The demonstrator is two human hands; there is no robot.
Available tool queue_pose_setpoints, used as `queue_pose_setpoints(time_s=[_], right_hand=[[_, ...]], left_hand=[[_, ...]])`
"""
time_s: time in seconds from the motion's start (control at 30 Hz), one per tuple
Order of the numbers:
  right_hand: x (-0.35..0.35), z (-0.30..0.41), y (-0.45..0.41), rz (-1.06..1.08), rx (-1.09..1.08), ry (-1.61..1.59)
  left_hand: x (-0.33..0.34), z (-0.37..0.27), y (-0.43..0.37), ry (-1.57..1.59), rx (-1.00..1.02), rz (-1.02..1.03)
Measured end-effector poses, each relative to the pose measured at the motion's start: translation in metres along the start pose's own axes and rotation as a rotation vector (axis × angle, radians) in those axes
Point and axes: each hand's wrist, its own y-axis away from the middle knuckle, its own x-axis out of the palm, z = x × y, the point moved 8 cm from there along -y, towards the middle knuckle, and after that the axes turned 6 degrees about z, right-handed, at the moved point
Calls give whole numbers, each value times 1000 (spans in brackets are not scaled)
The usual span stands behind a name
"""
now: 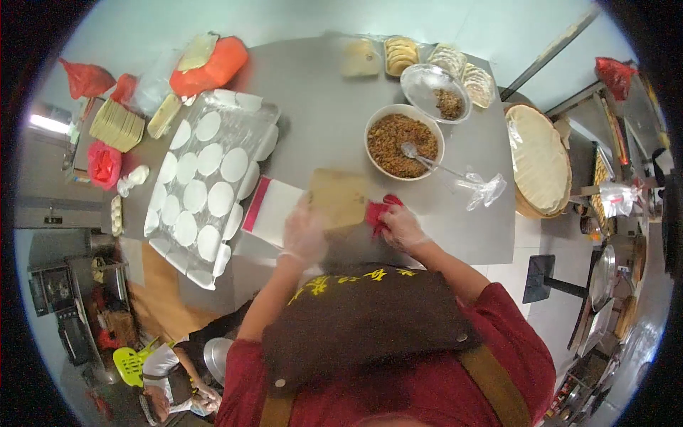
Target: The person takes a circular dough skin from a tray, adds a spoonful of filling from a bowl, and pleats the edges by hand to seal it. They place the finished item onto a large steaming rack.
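Observation:
My left hand (305, 232), in a clear plastic glove, is blurred at the left edge of a flat yellowish square tray (339, 197). Whether its fingers grip that edge cannot be made out. Bunched in my gloved right hand (403, 228) is a red cloth (378, 214), close to the tray's right edge. Partly behind my left hand lies a white rectangular pad (277, 208) with a dark pink band. Beyond my right hand stands a white bowl (367, 144) of brown crumbly filling (392, 141), a metal spoon (410, 150) resting in it.
Left on the grey table (315, 107) is a film-lined white tray (256, 181) with several round white wrappers (195, 196). Yellowish trays (117, 125) stand stacked beyond it. A clear lid (421, 88) and trays of dumplings (402, 56) sit at the back right. Another person (179, 373) is at lower left.

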Motion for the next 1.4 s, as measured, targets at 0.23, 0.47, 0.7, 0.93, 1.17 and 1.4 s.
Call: queue_pose_setpoints(time_s=[0.23, 0.47, 0.7, 0.93, 1.17, 1.4], right_hand=[[-7, -50, 43, -158, 94, -930], [-114, -118, 82, -700, 585, -1325], [-77, -419, 127, -1057, 832, -1326], [-56, -511, 96, -654, 921, -1165], [-191, -288, 30, -650, 513, -250], [-96, 25, -198, -57, -210, -468]], left_hand=[[2, -10, -13, 1416, -533, 288], [-4, -69, -46, 1365, -334, 390], [13, -18, -16, 1168, -629, 334], [40, 21, 31, 872, -387, 168], [32, 41, 92, 1490, -942, 64], [19, 74, 122, 1338, -786, -177]])
